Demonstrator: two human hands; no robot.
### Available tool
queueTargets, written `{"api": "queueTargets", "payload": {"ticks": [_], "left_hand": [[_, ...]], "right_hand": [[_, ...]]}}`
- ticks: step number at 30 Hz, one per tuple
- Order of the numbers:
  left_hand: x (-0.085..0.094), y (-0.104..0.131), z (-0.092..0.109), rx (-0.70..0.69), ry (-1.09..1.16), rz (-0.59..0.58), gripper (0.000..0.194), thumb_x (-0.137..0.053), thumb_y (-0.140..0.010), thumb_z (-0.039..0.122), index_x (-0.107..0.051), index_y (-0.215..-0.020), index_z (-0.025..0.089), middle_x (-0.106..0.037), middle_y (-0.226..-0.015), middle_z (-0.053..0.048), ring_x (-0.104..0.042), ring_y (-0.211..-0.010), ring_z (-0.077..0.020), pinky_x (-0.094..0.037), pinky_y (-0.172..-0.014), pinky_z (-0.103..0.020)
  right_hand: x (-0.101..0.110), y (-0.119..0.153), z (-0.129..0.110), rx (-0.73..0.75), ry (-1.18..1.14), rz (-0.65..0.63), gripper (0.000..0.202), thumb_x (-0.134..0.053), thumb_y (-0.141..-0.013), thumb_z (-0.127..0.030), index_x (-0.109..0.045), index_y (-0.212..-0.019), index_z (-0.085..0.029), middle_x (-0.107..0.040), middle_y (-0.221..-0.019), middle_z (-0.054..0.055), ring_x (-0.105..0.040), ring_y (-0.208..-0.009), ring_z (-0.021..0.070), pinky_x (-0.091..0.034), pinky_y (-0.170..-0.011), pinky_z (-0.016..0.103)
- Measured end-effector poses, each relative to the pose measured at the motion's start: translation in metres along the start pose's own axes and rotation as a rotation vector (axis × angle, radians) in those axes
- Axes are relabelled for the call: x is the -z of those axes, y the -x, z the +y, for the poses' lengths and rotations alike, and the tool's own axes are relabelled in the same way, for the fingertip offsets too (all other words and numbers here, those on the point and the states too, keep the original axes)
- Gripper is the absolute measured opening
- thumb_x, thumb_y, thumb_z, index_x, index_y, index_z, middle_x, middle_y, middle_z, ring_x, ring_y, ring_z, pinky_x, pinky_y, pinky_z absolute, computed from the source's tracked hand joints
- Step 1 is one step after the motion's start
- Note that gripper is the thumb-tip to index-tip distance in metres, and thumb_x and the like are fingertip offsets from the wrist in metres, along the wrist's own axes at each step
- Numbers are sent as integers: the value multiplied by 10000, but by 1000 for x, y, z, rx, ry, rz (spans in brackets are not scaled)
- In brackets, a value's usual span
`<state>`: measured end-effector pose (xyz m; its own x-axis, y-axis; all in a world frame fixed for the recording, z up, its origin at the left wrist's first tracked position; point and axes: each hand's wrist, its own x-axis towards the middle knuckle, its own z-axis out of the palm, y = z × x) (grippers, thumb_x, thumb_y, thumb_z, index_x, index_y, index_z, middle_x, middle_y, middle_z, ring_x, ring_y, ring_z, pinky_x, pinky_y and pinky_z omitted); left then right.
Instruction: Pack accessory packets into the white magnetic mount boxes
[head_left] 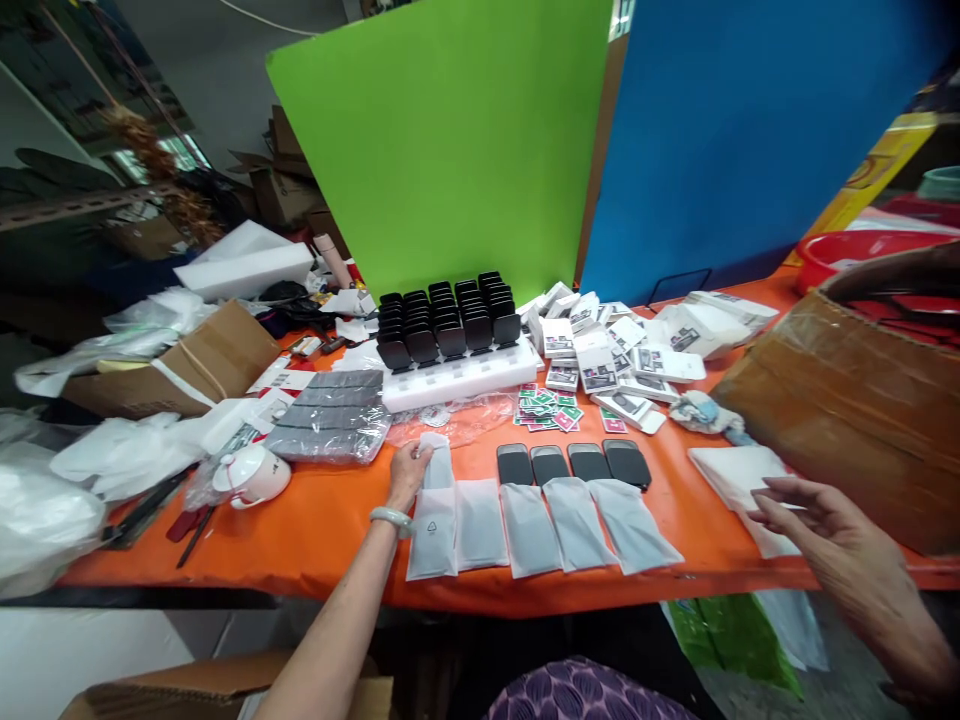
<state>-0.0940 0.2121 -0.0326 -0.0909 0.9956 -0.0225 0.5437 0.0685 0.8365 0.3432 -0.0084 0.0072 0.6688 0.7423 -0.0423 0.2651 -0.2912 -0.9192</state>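
Frosted, translucent pouches (531, 530) line the front edge of the orange tabletop (322, 500); left hand (408, 477) pinches the leftmost's top; right hand (829, 515) half-curled, hold unclear.

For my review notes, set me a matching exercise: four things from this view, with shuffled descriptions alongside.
1. Left hand
2. Right hand
3. Mug
4. Green board

A. Behind the black devices
B. Over the white stack
C. Touching a pouch, pale bangle at its wrist
D. Mostly white

Pairs: 1-C, 2-B, 3-D, 4-A
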Motion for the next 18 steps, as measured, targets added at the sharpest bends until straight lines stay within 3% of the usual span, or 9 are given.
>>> {"api": "queueTargets", "payload": {"ticks": [4, 7, 12, 15, 18], "left_hand": [[-2, 0, 10, 15, -178, 11, 148, -621, -733, 302, -588, -657, 179, -598, -629, 11, -571, -698, -201, -448, -682, -313], [-5, -1, 19, 8, -251, 38, 137, -585, -681, 318, -609, -725, 190, -658, -715, -32, -595, -781, -257, -447, -734, -347], [-10, 1, 27, 14, -343, 102, 424, -560, -653, 353, -628, -992, 107, -682, -920, -166, -581, -993, -373, -431, -893, -473], [-10, 7, 33, -20, -373, 159, 562, -549, -674, 386, -581, -1145, 81, -658, -1071, -197, -541, -1091, -377, -401, -964, -504], [-7, 20, 43, -100, -315, 227, 620, -529, -699, 469, -583, -1181, 83, -641, -1134, -192, -579, -1028, -342, -428, -957, -498]], "right_hand": [[18, -20, 15, 54, 119, 98, 464, -630, -605, -575, -580, -893, -214, -667, -889, 85, -671, -718, 258, -530, -702, 424], [28, -33, 27, 143, 240, 157, 370, -570, -682, -523, -583, -867, -203, -664, -831, 78, -637, -700, 233, -511, -670, 383], [33, -51, 39, 342, 477, 163, 300, -436, -818, -423, -587, -877, -170, -654, -873, 114, -613, -776, 228, -487, -730, 361], [30, -59, 40, 398, 561, 103, 267, -431, -844, -365, -606, -853, -164, -648, -889, 107, -605, -790, 208, -473, -746, 328], [24, -63, 41, 405, 641, 72, 205, -460, -834, -286, -620, -784, -169, -636, -855, 87, -586, -777, 196, -446, -732, 310]]}}
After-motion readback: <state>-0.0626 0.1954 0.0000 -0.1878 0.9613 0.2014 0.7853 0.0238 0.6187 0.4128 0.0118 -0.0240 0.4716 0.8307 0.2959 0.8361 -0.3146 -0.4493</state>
